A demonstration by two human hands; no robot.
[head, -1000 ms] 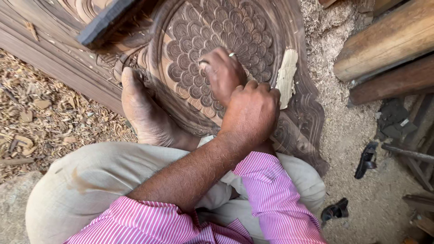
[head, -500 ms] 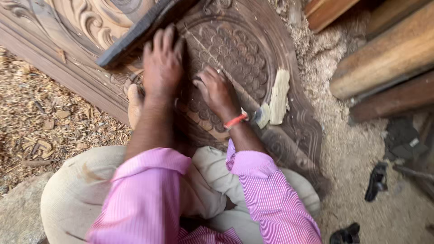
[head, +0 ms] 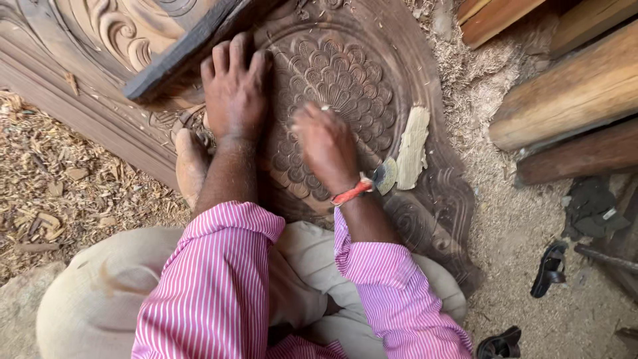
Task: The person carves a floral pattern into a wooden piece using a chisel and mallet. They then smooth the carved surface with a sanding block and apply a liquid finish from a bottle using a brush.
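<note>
Head view: left hand flat, fingers spread, pressing the carved wooden panel at upper centre. Right hand closed, blurred, on the floral medallion; grip contents unclear.

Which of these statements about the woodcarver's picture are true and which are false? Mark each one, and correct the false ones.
1. The left hand lies flat on the carved wooden panel. True.
2. The right hand is lifted clear of the panel. False: it rests on the round flower carving, fingers curled.
3. A red band circles the right wrist. True.
4. The sleeves are plain blue. False: they are pink with white stripes.
5. Wood shavings cover the ground beside the panel. True.
</note>
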